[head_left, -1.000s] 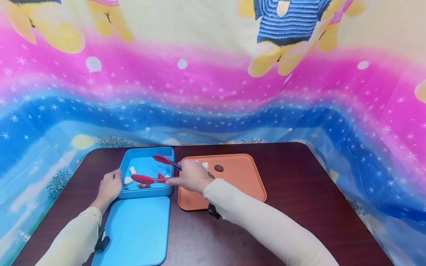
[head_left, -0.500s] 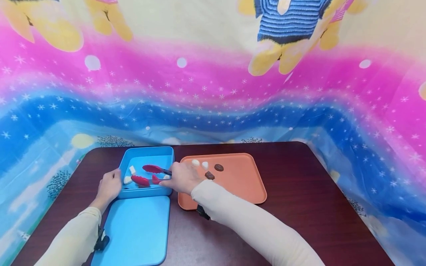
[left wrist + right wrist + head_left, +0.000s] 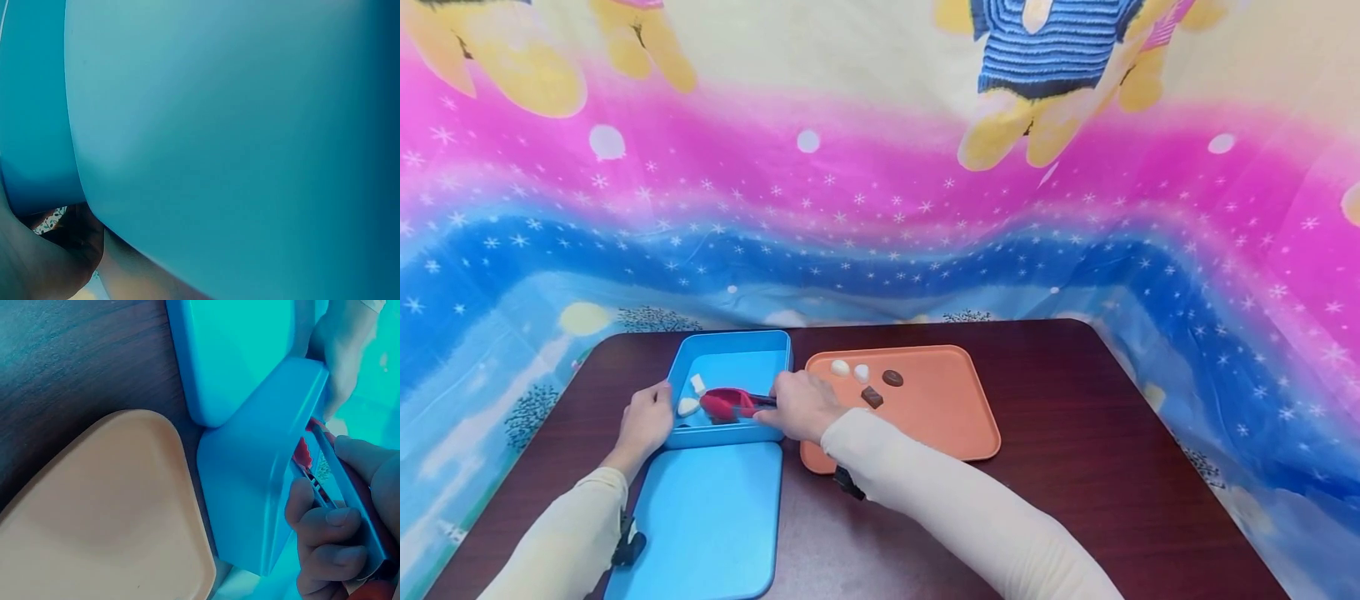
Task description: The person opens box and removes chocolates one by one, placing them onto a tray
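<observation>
My right hand [image 3: 803,406] grips a pair of tongs [image 3: 727,403] with red scalloped tips. The tips reach down inside the blue box [image 3: 752,434] and are close together, low over its floor; what lies between them is hidden. In the right wrist view, fingers and thumb wrap the metal arms of the tongs [image 3: 359,500]. My left hand [image 3: 649,419] holds the box by its left wall, near the front corner. Inside the box, a white block [image 3: 697,384] and a white rounded piece [image 3: 688,407] lie left of the tongs.
Right of the box lies an orange tray [image 3: 940,417] bearing two white pieces [image 3: 840,367], a brown oval chocolate-like piece [image 3: 892,378] and a brown block [image 3: 872,397]. A blue lid [image 3: 707,517] lies flat in front of the box. Patterned cloth hangs behind the dark table [image 3: 1060,467].
My right hand has moved left and lower with the tongs, and their spread tips have come together inside the box. The left hand has stayed in place.
</observation>
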`<state>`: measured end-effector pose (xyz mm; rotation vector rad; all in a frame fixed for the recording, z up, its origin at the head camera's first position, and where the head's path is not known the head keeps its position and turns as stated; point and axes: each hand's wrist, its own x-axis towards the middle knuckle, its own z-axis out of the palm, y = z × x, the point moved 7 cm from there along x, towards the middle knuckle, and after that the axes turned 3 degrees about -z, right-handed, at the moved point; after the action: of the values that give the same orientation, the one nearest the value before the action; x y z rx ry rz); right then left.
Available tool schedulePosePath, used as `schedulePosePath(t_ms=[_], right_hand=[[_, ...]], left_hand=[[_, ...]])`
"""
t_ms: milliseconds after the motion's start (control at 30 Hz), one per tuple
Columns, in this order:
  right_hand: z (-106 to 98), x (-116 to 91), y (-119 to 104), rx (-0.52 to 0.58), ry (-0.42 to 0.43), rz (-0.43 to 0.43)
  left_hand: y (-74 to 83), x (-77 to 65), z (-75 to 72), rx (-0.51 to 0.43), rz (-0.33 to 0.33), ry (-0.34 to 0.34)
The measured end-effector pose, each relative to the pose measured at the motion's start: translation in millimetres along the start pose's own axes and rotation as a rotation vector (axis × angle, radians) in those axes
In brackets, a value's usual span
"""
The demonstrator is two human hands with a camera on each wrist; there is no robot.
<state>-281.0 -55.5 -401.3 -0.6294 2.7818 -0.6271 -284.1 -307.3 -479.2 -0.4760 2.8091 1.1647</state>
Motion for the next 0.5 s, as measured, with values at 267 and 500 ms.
schedulePosePath(t_ms=[267, 500], right_hand=[[-3, -1, 11, 0.080, 0.012, 0.010], [-11, -8, 15, 0.136, 0.023, -0.022]], left_hand=[[3.1, -0.8, -0.4, 0.009, -0.004, 0.005], [1.0, -0.6, 0.1, 0.005, -0.011, 0.001]])
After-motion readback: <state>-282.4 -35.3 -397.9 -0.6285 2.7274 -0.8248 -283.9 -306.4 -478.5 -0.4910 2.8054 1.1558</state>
